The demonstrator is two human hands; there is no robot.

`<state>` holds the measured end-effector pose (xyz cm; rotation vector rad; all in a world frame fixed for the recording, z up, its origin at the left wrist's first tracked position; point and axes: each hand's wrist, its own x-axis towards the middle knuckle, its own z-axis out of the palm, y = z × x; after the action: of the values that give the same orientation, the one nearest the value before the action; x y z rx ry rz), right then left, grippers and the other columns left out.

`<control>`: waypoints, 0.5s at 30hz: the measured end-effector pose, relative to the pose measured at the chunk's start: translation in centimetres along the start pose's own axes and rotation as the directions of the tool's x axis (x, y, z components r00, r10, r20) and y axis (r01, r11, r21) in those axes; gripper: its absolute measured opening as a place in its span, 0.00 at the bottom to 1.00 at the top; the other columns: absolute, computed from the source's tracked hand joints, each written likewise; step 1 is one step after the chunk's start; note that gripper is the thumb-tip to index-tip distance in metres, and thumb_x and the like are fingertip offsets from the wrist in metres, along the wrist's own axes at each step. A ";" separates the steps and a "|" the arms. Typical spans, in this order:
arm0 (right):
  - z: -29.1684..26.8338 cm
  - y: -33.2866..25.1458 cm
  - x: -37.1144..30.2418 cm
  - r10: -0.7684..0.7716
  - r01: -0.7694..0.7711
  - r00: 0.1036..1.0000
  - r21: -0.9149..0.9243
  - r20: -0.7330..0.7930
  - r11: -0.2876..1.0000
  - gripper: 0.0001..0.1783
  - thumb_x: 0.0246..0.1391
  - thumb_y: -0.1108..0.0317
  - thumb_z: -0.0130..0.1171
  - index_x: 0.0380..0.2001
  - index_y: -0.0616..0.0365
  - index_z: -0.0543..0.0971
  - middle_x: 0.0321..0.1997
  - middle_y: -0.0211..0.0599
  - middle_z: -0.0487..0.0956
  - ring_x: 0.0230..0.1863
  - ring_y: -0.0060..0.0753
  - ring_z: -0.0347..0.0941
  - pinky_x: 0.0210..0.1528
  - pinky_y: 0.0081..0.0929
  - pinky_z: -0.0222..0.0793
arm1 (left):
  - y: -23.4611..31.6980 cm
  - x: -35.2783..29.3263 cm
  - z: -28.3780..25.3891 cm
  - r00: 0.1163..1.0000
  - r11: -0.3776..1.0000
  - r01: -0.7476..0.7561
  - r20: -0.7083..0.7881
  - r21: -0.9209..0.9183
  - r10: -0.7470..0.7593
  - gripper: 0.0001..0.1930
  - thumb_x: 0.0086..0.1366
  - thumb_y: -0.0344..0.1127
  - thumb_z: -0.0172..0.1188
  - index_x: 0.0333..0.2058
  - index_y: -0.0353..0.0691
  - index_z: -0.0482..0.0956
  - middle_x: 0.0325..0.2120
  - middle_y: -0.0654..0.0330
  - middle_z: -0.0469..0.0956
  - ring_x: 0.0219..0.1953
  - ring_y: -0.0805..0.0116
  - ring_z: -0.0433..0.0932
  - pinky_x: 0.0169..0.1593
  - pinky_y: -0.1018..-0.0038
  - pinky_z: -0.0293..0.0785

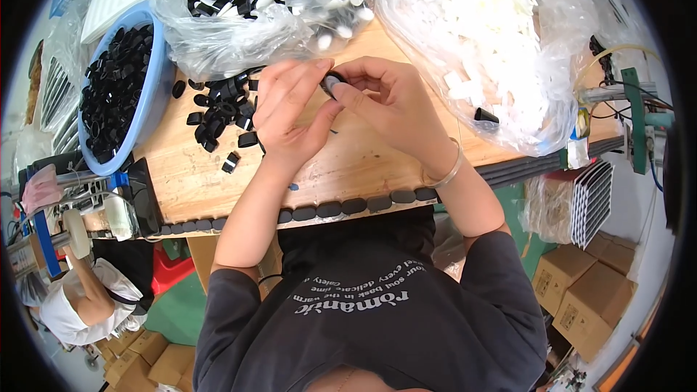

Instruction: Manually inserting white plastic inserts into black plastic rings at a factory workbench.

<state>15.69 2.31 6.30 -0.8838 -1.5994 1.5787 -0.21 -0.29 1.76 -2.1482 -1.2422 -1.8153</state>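
Observation:
In front of me, above the wooden table, both hands meet on a small black oval part (333,80) with a pale grey face. My left hand (287,112) is closed on its left side, fingertips above and thumb below. Thumb and fingers of my right hand (392,105) pinch it from the right; they cover part of it. Left of my left hand lies a loose pile of black ring-like parts (216,112). A single black part (231,162) rests a little nearer to me.
A blue basin (88,147) of black parts stands at the left. Beyond my hands, a clear bag (218,47) holds mixed black and white pieces. White pieces fill another plastic bag (541,131) at the right. Black oval pads (353,206) line the table's front edge. A person (91,294) sits at lower left.

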 end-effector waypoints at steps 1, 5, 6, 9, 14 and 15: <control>0.0 0.0 0.1 0.002 -0.002 1.000 0.001 -0.001 1.000 0.11 0.55 0.74 0.59 0.41 0.69 0.78 0.38 0.34 0.80 0.37 0.18 0.75 0.42 0.16 0.72 | 0.0 0.0 0.0 1.000 1.000 -0.011 0.003 0.006 0.011 0.25 0.38 0.23 0.70 0.41 0.34 0.80 0.37 0.57 0.81 0.39 0.57 0.75 0.44 0.67 0.71; 0.1 0.4 0.3 0.002 -0.002 1.000 0.025 0.002 1.000 0.09 0.55 0.76 0.58 0.39 0.68 0.77 0.35 0.33 0.79 0.35 0.17 0.75 0.39 0.15 0.72 | 0.1 -0.1 0.0 0.999 0.999 -0.033 -0.004 0.019 0.034 0.25 0.38 0.23 0.70 0.41 0.34 0.80 0.37 0.57 0.80 0.39 0.57 0.75 0.43 0.67 0.72; 0.2 0.6 0.4 0.003 -0.003 1.000 0.029 0.002 1.000 0.08 0.55 0.76 0.58 0.38 0.68 0.77 0.35 0.33 0.79 0.35 0.16 0.75 0.39 0.15 0.72 | 0.0 -0.1 0.0 0.999 0.999 -0.032 -0.002 0.019 0.032 0.25 0.38 0.23 0.70 0.41 0.34 0.80 0.37 0.57 0.80 0.39 0.57 0.75 0.43 0.67 0.72; 0.4 0.9 0.6 0.008 -0.007 1.000 0.043 -0.013 0.999 0.06 0.55 0.77 0.58 0.36 0.67 0.77 0.33 0.31 0.79 0.34 0.15 0.74 0.38 0.14 0.71 | -0.1 -0.2 0.2 0.998 0.997 -0.066 -0.014 0.043 0.067 0.25 0.38 0.22 0.70 0.41 0.33 0.80 0.36 0.57 0.80 0.38 0.58 0.75 0.41 0.68 0.72; -0.1 1.7 1.1 0.013 -0.014 1.000 0.034 0.007 0.999 0.05 0.55 0.77 0.58 0.35 0.67 0.77 0.33 0.30 0.78 0.34 0.14 0.74 0.38 0.13 0.71 | 0.1 -0.1 0.4 0.995 0.993 -0.095 -0.002 0.069 0.096 0.26 0.37 0.21 0.69 0.42 0.33 0.80 0.36 0.56 0.80 0.37 0.58 0.75 0.41 0.68 0.73; -0.3 1.9 1.1 0.009 -0.010 1.000 0.025 0.015 1.000 0.05 0.55 0.77 0.58 0.35 0.66 0.77 0.33 0.29 0.78 0.34 0.14 0.74 0.38 0.13 0.71 | 0.1 -0.1 0.5 0.995 0.993 -0.097 -0.002 0.062 0.098 0.26 0.37 0.21 0.69 0.42 0.33 0.80 0.36 0.56 0.80 0.37 0.58 0.75 0.41 0.68 0.73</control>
<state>15.41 3.44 4.43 -0.8697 -1.5848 1.6118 0.30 -0.16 1.55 -2.1304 -1.1544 -1.7208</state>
